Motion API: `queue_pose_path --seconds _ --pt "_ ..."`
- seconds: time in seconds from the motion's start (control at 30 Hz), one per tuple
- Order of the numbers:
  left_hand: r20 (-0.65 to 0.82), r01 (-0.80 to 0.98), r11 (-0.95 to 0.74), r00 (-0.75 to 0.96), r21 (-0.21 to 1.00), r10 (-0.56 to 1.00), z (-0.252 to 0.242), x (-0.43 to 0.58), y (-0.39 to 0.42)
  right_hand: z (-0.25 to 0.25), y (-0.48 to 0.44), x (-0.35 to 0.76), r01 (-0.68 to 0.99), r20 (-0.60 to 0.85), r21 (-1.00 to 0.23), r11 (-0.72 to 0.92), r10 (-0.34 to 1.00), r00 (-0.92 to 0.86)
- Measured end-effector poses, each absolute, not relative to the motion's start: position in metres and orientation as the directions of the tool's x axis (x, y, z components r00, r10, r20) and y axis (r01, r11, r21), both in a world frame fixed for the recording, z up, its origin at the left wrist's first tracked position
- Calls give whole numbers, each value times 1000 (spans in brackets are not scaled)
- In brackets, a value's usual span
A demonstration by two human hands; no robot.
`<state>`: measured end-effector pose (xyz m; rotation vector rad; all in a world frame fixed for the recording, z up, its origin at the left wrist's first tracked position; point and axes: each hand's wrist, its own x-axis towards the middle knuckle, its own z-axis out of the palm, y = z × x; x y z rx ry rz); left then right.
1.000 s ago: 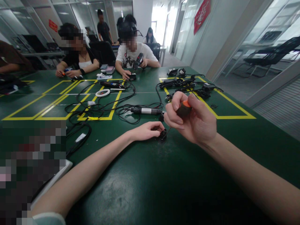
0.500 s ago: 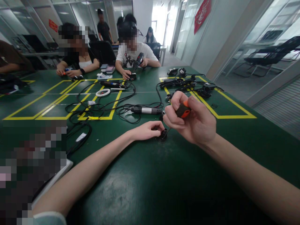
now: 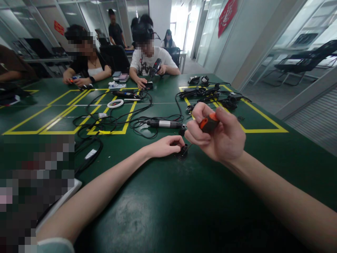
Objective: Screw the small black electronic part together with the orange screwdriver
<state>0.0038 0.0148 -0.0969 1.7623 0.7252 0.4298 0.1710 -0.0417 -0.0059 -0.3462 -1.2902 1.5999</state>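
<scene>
In my right hand [image 3: 217,135] is a screwdriver [image 3: 210,123] with an orange and dark handle, my fingers wrapped round it. Its thin shaft slants down to the left, toward a small black part [image 3: 183,151] with a round base and a short upright tube. My left hand [image 3: 170,146] pinches this part against the green table; the fingertips partly cover it. Whether the screwdriver's tip touches the part is hard to make out. Just beyond both hands lies a black and silver pen-shaped electric tool [image 3: 164,124] with a cable.
Black cables [image 3: 116,123] spread over the table [image 3: 168,200] at centre left, beside a white ring [image 3: 115,103]. Bundled cords [image 3: 202,93] lie at the back right within yellow tape. Across the table a person [image 3: 155,58] holds a power drill [image 3: 156,67]; another person [image 3: 88,66] sits further left.
My right hand has turned the screwdriver, so its handle now sits at another angle with more orange showing. My left hand stays in place on the black part.
</scene>
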Motion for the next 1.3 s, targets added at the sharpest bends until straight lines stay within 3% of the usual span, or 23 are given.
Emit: queue_pose_path --seconds 0.33,0.57,0.87,1.13,1.3 --pt "-58 222 -171 754 960 655 -100 5 16 0 -39 170 -428 334 -893 136 839 -430" --pt "-59 205 -152 758 967 649 -101 5 15 -4 -39 173 -498 342 -861 100 839 -423" --pt "-58 205 -151 756 967 651 -100 4 16 3 -38 171 -446 347 -886 124 816 -462" --pt "-51 192 -151 763 970 644 -101 5 15 -3 -39 174 -504 376 -855 121 813 -443" --pt "-46 201 -166 756 965 653 -100 5 15 3 -40 172 -440 375 -883 163 809 -453"
